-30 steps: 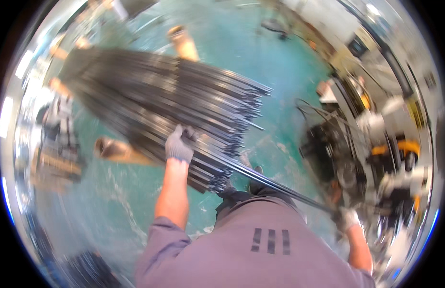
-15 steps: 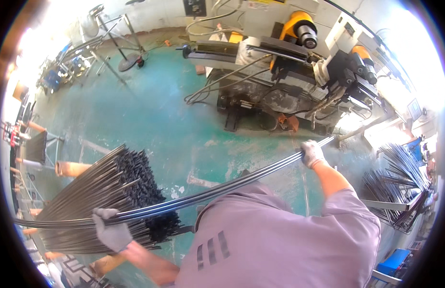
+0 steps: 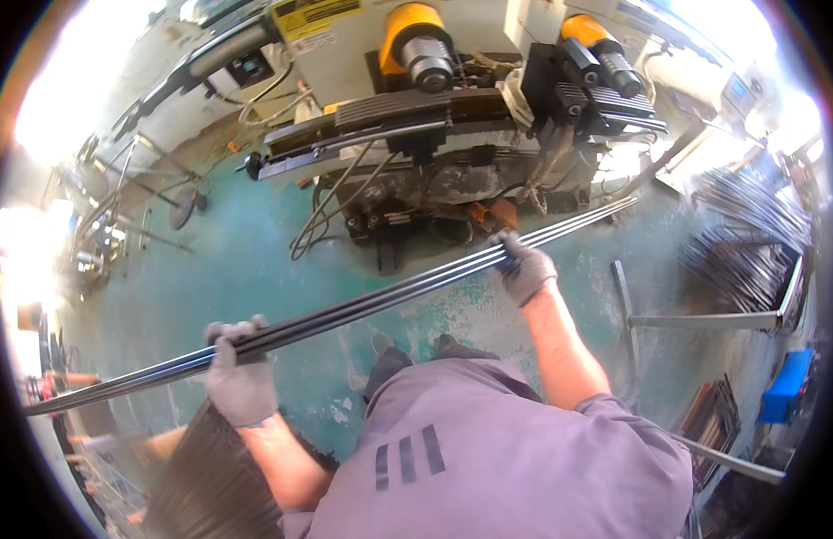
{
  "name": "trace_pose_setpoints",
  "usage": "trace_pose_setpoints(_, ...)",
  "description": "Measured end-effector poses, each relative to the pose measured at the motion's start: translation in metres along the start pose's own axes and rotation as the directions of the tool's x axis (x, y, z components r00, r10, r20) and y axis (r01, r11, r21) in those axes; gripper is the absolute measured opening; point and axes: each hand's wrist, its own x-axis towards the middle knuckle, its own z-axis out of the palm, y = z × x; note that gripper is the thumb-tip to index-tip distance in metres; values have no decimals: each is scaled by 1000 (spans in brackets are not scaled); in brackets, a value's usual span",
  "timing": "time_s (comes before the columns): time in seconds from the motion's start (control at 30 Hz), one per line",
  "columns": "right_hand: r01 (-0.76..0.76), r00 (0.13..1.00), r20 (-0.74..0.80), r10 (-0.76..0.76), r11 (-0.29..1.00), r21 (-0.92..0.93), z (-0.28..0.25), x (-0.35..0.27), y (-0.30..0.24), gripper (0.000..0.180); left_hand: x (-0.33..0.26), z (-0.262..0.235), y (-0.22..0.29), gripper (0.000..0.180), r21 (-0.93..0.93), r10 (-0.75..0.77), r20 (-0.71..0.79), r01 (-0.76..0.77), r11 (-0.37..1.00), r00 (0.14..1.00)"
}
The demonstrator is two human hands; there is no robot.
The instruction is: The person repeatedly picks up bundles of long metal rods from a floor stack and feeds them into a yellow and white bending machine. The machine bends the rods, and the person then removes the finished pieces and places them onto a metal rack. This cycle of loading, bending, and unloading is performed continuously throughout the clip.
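Note:
Several long, thin dark metal tubes (image 3: 371,305) stretch across in front of me, slanting from the far left rim up to the right. My left hand (image 3: 241,377), in a grey work glove, is closed around them left of the middle. Nearer their right end, my right hand (image 3: 527,269), gloved the same way, grips them with the fingers wrapped over. The right ends jut out beyond that hand, pale and shiny. A large pile of similar dark tubes (image 3: 210,481) lies below my left forearm, blurred and partly hidden by it.
Ahead stands a machine with two yellow-and-metal cylinder heads (image 3: 425,58) above a long rail bed (image 3: 389,121). To the right, a metal rack (image 3: 704,321) holds more tubes (image 3: 744,251). A blue box (image 3: 787,386) stands at the lower right. A stand (image 3: 187,208) is at the far left.
My view has turned toward the machine, and the tubes have come away from over the pile, held in front of me. Both hands keep their grip; my right hand sits farther from the tubes' right ends.

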Motion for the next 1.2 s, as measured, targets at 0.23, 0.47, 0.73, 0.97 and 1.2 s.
trace_pose_setpoints(0.23, 409, 912, -54, -406, 910, 68, 7, 70, -122, 25, 118, -25, 26, 25, -26, 49, 48, -48, 999, 998)
trace_pose_setpoints(0.47, 443, 896, -48, -441, 896, 41, 143, 64, -40, 17, 225, -19, -64, 23, -78, -212, 70, 217, 973, 975)
trace_pose_setpoints(0.73, 430, 809, -364, -462, 887, -168, 174, 132, -114, 20, 346, -62, -60, 32, -30, -316, 33, 317, 948, 948)
trace_pose_setpoints(0.97, 426, 781, -376, -499, 865, -263, 164, 211, -155, 30, 402, -92, -67, 33, -36, -298, -150, 296, 955, 943)
trace_pose_setpoints(1.2, 418, 804, -340, -487, 871, -259, 191, 209, -140, 25, 389, -37, -137, 31, -71, -403, -303, 401, 913, 864)
